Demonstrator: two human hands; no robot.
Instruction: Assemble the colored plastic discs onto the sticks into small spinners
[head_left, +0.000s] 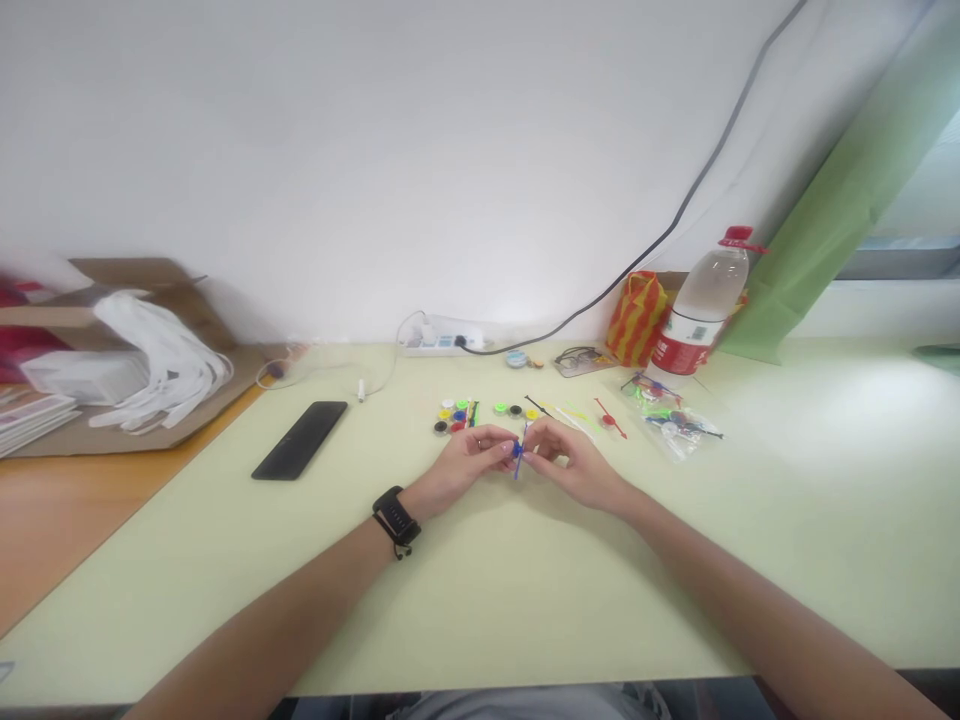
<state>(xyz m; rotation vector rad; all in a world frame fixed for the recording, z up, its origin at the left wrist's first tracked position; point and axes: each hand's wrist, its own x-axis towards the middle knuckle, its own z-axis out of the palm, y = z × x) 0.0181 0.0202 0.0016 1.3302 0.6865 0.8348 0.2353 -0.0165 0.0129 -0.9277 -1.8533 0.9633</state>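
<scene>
Between my two hands is a small blue plastic piece [517,455], a thin stick with a rounder part at its middle. My left hand [461,468], with a black watch [396,514] on its wrist, pinches the round part from the left. From the right, the thumb and fingers of my right hand [577,468] are closed on the same piece. Just beyond them lie several small round coloured discs [460,415] in a group, with more discs [515,411] to the right. A red stick with a round part [610,418] lies past my right hand.
A black phone [300,440] lies on the left. Clear bags of coloured parts [679,425] rest near a large water bottle [694,315] and a striped bag [636,318]. Along the wall sits a power strip [442,338]. At far left, white straps [161,350] lie on cardboard.
</scene>
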